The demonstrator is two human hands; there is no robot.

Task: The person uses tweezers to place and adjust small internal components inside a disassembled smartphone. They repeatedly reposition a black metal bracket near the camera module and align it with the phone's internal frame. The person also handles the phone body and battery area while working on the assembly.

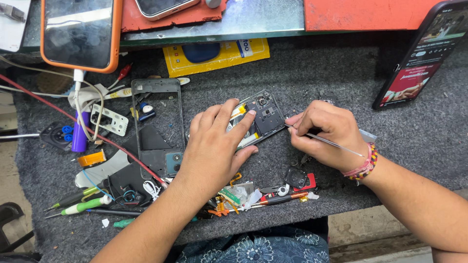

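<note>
Two hands are working: the left hand is pressing flat on the opened dark rectangular phone body, while beside it the right hand is pinching thin metal tweezers.

A grey felt mat covers the bench. On it lie an opened phone, an empty phone frame and scattered screwdrivers
</note>
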